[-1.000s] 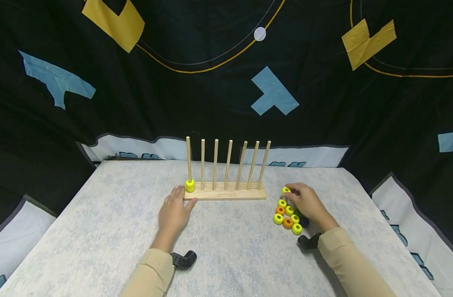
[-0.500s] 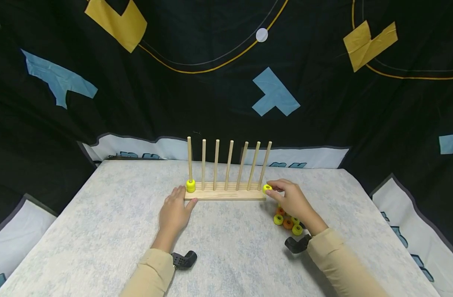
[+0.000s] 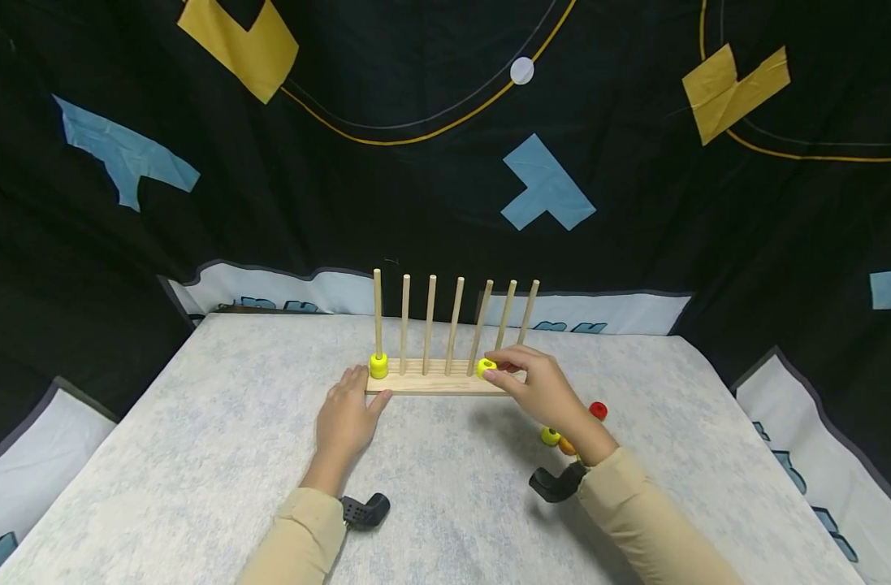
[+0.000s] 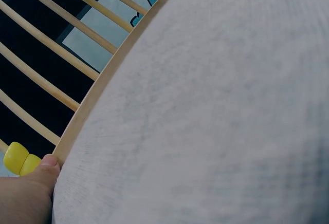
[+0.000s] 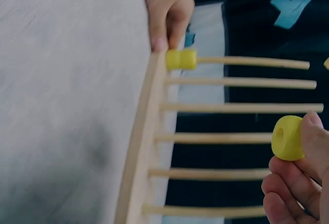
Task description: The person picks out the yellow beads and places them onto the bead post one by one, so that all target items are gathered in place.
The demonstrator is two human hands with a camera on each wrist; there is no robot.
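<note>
A wooden peg rack [image 3: 432, 385] with a row of upright pegs stands on the table. Two yellow beads [image 3: 378, 367] are stacked at the bottom of its leftmost peg. My left hand [image 3: 345, 413] grips the rack's left end, thumb [image 4: 49, 162] against the front edge. Between thumb and fingers, my right hand [image 3: 542, 390] pinches a single yellow bead [image 5: 287, 137], its hole visible in the right wrist view. That bead is in the air in front of the pegs on the rack's right half, off any peg.
Loose beads lie on the table at the right, partly hidden by my right hand and wrist: a red bead [image 3: 598, 410], a yellow one [image 3: 550, 436] and an orange one [image 3: 567, 447] show. A black curtain [image 3: 387, 211] hangs behind the table [image 3: 218, 455].
My right hand has carried the yellow bead left from the loose beads to in front of the rack's pegs. A red bead has come into sight. My left hand stays at the rack's end.
</note>
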